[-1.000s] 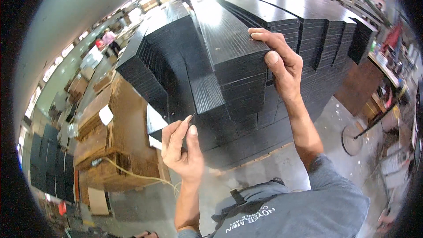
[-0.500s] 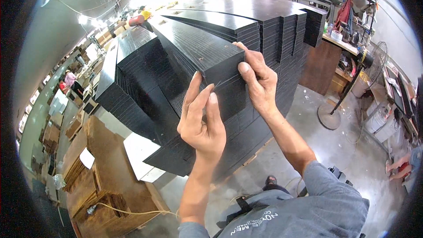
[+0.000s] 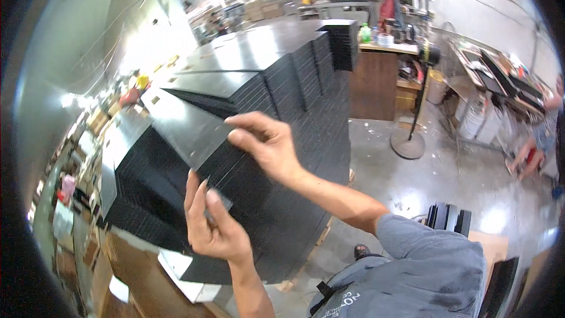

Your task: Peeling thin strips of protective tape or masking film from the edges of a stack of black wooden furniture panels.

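In the head view, the top black panel lies on its stack, its corner flanked by the curled right hand; whether it is gripped cannot be told. A thin sliver seems pinched by the left hand; the panel could be scratched if brushed by it. White lettering is borne by the grey T-shirt.

Black board stacks massed across the centre, barring any straight way through, a narrow gap between the left hand and right hand, open air above the stacks, walkable grey floor right of centre, a standing fan in the way there
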`<state>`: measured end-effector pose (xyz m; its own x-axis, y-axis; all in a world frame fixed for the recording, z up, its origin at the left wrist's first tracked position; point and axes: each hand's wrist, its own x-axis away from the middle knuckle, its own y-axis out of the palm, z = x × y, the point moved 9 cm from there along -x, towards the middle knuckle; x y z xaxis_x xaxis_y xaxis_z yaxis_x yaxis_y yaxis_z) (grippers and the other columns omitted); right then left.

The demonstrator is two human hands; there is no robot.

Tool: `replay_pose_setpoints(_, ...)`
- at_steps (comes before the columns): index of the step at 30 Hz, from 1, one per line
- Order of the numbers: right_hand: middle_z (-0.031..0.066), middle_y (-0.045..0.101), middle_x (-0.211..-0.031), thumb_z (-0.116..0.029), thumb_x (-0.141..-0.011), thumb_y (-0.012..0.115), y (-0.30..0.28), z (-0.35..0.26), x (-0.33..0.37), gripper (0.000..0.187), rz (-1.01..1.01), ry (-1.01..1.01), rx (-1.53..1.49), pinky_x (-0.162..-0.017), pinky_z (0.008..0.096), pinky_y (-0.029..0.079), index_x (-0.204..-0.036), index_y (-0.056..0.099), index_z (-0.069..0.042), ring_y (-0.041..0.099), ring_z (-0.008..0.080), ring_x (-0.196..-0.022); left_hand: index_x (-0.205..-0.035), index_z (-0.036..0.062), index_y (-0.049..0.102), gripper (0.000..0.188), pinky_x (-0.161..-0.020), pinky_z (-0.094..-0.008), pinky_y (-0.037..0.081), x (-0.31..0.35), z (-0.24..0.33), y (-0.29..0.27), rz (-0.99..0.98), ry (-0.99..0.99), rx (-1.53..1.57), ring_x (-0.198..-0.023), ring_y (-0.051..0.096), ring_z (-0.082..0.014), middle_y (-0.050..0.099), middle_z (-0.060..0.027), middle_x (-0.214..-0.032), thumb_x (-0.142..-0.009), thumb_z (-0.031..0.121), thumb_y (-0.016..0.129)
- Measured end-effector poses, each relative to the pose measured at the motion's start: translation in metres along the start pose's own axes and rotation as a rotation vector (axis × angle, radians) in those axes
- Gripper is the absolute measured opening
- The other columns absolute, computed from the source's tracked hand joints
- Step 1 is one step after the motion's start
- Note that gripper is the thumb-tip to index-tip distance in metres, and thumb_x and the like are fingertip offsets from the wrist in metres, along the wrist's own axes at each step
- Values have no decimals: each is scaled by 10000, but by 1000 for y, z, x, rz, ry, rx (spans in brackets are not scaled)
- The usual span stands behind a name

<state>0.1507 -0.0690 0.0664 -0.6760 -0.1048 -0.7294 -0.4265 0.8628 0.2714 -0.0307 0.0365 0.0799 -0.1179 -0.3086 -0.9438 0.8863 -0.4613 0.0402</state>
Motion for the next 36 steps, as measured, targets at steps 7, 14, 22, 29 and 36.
replay_pose_setpoints(7,16,702,-996,-196,-934,756,-11,5,-3,260,-12,12,-196,-804,243,485,-1139,758,-36,606,82,-906,-1114,-88,667,173,-889,-352,565,4,-3,10,-3,7,51,-1079,717,-335,699,-264,-1207,-1009,27,592)
replay_pose_setpoints(14,15,694,-983,-211,-949,740,-7,5,4,268,29,4,-180,-783,242,472,-1150,760,-36,587,77,-876,-1130,-81,671,184,-889,-353,587,1,-7,4,-28,7,28,-1089,717,-328,710,-248,-1187,-1008,39,602)
replay_pose_setpoints(22,14,690,-971,-239,-964,724,-5,7,7,290,56,15,-280,-778,234,466,-1159,758,-27,584,76,-875,-1148,-106,670,212,-857,-299,576,4,-8,5,-56,9,30,-1022,724,-224,696,-226,-1238,-1019,41,587)
replay_pose_setpoints(29,23,689,-997,-255,-980,702,-8,9,7,295,41,12,-325,-791,239,472,-1140,759,-13,583,77,-893,-1115,-94,677,199,-891,-372,586,2,-1,8,-66,-14,17,-1089,716,-328,704,-251,-1199,-1011,59,603)
replay_pose_setpoints(36,40,684,-1054,-257,-982,695,-18,12,11,285,-35,122,-236,-832,261,475,-1131,750,-20,578,93,-933,-1113,-86,687,199,-799,-322,581,8,3,-7,-78,130,-113,-1024,700,-274,696,-212,-1213,-1014,69,609)
